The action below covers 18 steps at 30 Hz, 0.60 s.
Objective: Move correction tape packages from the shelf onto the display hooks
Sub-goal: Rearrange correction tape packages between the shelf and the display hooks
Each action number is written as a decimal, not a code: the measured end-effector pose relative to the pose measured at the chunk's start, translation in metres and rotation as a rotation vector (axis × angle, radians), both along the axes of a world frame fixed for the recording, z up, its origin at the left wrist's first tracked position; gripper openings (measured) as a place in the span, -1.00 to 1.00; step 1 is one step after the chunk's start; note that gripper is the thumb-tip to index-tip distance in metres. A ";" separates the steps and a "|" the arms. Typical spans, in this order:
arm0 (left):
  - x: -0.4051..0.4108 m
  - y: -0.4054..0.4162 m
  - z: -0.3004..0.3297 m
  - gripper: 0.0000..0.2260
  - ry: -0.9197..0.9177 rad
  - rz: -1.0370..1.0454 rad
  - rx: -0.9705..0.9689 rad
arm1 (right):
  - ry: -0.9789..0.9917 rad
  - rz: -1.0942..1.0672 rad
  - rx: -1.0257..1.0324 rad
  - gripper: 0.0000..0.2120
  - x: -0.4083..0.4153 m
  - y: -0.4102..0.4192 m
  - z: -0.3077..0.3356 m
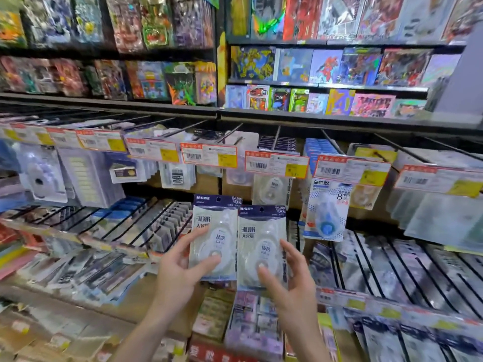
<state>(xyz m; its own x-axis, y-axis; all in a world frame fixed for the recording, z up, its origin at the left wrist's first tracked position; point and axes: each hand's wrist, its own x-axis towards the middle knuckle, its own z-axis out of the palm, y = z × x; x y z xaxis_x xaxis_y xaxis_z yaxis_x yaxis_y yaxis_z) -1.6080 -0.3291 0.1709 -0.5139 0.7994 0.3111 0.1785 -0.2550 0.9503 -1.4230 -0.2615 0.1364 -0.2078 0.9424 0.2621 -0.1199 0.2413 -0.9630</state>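
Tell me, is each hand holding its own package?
Yes: the left hand grips one package, and the right hand grips a second package beside it.

This is a shop, a stationery and toy aisle by its stock. A dark shelf edge (235, 114) runs across the view. Above it stand rows of boxed toys (324, 66) in bright printed cartons. Just below it, long metal display hooks (230, 133) jut forward, each ending in a red-bordered price tag (209, 155) with a barcode (print too blurred to read). Carded stationery packs (328, 210) hang beneath the tags, and further below more packs lie in wire-divided trays (392, 262).
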 end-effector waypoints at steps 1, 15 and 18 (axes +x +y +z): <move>-0.001 0.002 0.000 -0.55 0.000 -0.012 0.004 | -0.004 -0.012 -0.001 -0.48 -0.001 0.000 0.001; -0.033 0.029 -0.006 -0.54 -0.026 -0.099 -0.015 | -0.020 -0.150 -0.003 -0.49 -0.022 -0.002 0.005; -0.041 0.030 -0.003 -0.54 -0.025 -0.100 -0.032 | 0.025 -0.188 -0.023 -0.49 -0.027 0.000 0.005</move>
<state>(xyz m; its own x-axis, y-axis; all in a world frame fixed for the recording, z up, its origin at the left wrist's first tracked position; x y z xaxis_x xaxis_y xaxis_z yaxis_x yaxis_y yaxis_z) -1.6488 -0.2992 0.1679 -0.4388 0.8562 0.2727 0.1297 -0.2399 0.9621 -1.4501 -0.2619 0.1418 -0.0210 0.9698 0.2430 -0.0984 0.2398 -0.9658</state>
